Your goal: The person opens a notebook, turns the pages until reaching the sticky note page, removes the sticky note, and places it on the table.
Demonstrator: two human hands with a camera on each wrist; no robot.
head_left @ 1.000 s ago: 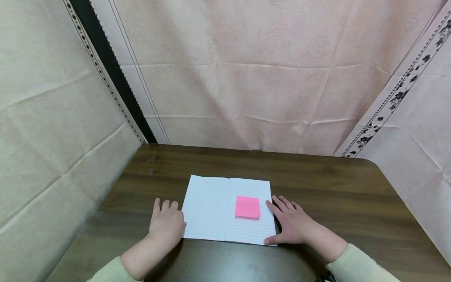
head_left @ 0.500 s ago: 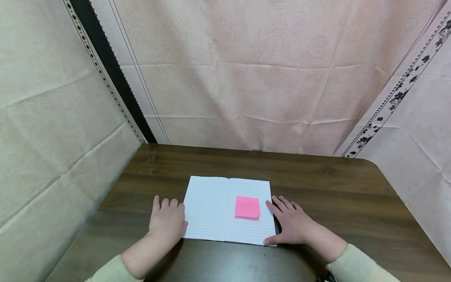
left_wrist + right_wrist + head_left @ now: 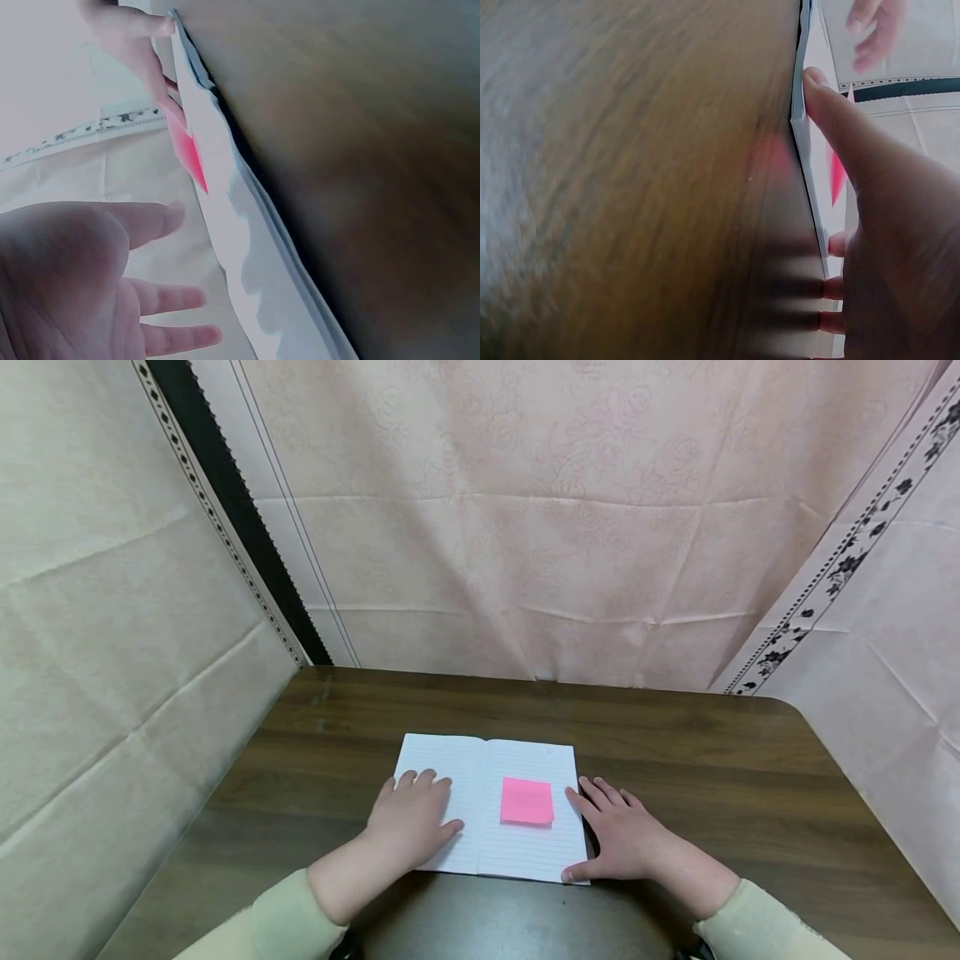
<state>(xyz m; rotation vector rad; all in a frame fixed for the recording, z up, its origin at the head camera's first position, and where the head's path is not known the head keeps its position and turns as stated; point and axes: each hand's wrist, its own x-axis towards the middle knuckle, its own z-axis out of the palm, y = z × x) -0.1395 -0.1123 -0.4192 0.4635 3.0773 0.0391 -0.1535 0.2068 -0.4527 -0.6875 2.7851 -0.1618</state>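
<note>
An open notebook with lined white pages (image 3: pixel 450 752) lies on the brown table, and a pink sticky note (image 3: pixel 527 802) sits on its right page. My left hand (image 3: pixel 411 818) is over the left page, fingers and thumb spread. In the left wrist view a gap shows between the fingers (image 3: pixel 176 298) of that hand and the paper. At the notebook's right edge rests my right hand (image 3: pixel 626 839), its thumb on the lower corner and its index finger on the page near the note. Its other fingers reach past the edge onto the table.
The wooden table (image 3: pixel 675 743) extends around the notebook on all sides. Behind it hangs a pale pink cloth (image 3: pixel 525 568), with white patterned cloths at the left (image 3: pixel 112 610) and right (image 3: pixel 885 652).
My left hand has left the notebook's left edge and moved right, over the left page, with its thumb now spread. The right hand, the notebook and the sticky note stay in place.
</note>
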